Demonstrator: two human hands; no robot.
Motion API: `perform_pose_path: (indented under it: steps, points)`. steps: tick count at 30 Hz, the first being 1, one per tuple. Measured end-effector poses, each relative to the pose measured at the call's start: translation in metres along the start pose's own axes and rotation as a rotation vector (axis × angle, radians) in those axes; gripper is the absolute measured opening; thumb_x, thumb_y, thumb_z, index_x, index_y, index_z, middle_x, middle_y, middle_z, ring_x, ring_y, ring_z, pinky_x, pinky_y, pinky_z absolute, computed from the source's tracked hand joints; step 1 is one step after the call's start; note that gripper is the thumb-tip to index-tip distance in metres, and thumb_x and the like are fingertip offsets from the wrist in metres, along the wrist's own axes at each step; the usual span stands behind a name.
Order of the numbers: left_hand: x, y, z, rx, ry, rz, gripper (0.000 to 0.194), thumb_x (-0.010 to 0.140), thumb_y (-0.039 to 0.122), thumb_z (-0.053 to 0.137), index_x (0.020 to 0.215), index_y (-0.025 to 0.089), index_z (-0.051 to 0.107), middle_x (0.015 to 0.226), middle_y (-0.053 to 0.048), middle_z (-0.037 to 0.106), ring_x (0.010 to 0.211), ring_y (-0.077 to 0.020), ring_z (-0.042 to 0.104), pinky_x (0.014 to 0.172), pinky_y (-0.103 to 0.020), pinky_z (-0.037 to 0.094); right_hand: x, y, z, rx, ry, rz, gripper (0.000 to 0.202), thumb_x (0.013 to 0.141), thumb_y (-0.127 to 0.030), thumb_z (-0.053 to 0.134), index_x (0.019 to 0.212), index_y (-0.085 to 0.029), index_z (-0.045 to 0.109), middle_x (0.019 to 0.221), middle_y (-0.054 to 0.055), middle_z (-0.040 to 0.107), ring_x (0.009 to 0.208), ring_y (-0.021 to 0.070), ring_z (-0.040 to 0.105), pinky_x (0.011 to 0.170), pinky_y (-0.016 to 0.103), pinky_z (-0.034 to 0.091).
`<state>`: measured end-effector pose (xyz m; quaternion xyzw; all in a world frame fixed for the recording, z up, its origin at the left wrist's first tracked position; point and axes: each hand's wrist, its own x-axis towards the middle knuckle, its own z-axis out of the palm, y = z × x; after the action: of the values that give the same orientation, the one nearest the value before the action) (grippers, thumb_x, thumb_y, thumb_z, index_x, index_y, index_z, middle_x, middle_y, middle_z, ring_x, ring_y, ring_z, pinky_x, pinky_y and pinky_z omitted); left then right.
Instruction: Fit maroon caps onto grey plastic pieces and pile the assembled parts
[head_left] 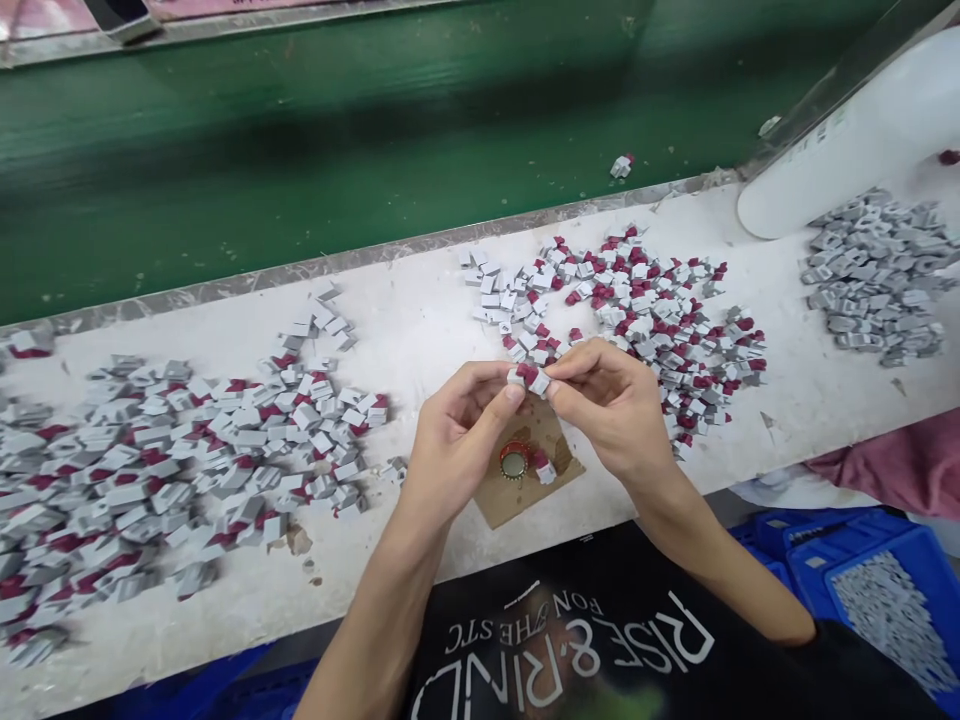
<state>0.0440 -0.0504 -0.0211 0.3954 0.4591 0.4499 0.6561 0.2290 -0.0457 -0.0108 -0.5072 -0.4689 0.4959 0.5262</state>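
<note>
My left hand (pixel 459 430) and my right hand (pixel 619 405) meet above the white table, fingertips pinched on a small grey and maroon part (pixel 529 378) between them. Beneath them lies a brown square board (pixel 501 508) with wet-looking stains. On that board are a bottle cap (pixel 514 461), open side up, and another grey and maroon piece (pixel 547 472). Just beyond my hands a pile of grey and maroon pieces (pixel 645 300) spreads to the right.
A larger pile of similar pieces (pixel 187 450) covers the table's left. Grey pieces (pixel 874 275) lie at right near a white cylindrical object (pixel 847 130). A green belt (pixel 375 150) runs behind; blue bins (pixel 885 600) stand below right.
</note>
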Motion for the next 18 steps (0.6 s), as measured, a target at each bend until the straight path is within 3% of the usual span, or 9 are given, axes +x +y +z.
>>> perform_pose_path:
  steps: [4,12,18]
  points:
    - [-0.003,0.011,-0.004,0.077,-0.075,0.004,0.011,0.108,0.036,0.087,0.113,0.027,0.088,0.102,-0.002,0.084,0.091,-0.0159,0.076,0.083,-0.025,0.062,0.002,-0.001,-0.003,0.060,-0.043,0.023,0.012,0.086,-0.014,0.083,0.083,-0.026,0.080,0.082,-0.002,0.075,0.073,0.0144,0.070,0.064,0.027,0.058]
    - [-0.010,0.024,-0.002,0.146,-0.095,0.054,0.006,0.108,0.029,0.084,0.110,0.023,0.086,0.101,-0.004,0.081,0.088,-0.0181,0.075,0.078,-0.029,0.064,-0.004,-0.005,-0.007,0.148,-0.138,0.118,0.016,0.081,-0.012,0.090,0.080,-0.025,0.080,0.080,-0.001,0.075,0.068,0.0132,0.067,0.058,0.025,0.054]
    - [0.000,0.031,-0.010,0.251,-0.113,0.107,0.009,0.106,0.029,0.084,0.111,0.021,0.086,0.112,-0.008,0.083,0.100,-0.0209,0.078,0.090,-0.033,0.065,0.002,0.004,-0.006,0.185,-0.127,0.158,0.020,0.087,-0.035,0.101,0.086,-0.026,0.084,0.087,0.001,0.081,0.074,0.0158,0.074,0.065,0.028,0.062]
